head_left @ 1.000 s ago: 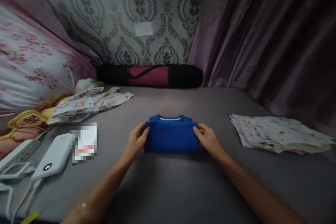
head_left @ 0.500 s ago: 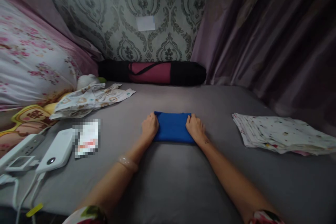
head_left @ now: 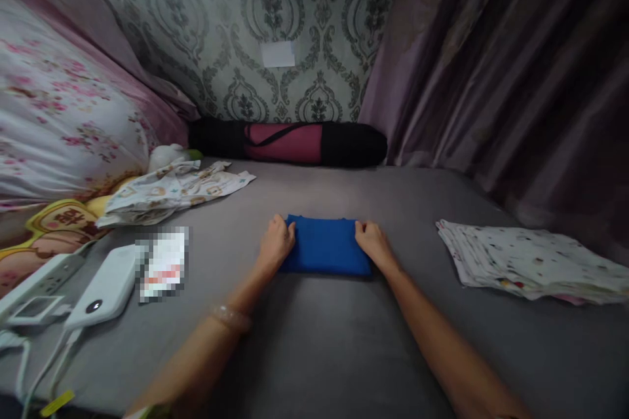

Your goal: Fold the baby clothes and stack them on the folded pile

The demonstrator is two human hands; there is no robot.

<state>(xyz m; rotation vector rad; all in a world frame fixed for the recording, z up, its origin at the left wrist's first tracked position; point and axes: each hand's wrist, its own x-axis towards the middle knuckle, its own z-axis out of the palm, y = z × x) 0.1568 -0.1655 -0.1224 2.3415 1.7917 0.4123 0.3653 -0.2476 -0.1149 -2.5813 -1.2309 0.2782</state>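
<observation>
A blue folded cloth lies flat as a neat rectangle in the middle of the grey bed sheet. My left hand is closed on its left edge near the far corner, thumb toward the cloth. At the far right corner, my right hand pinches the cloth between thumb and fingers. A pale bracelet circles my left wrist.
On the right lies a stack of white patterned cloths. At left are a crumpled printed cloth, a white power bank with cables, a power strip and a blurred packet. A black-and-maroon roll bag lies by the wall.
My right hand has shifted slightly outward, uncovering the cloth's near right corner. The left hand has moved slightly left. The whole view sits a little lower, from head motion.
</observation>
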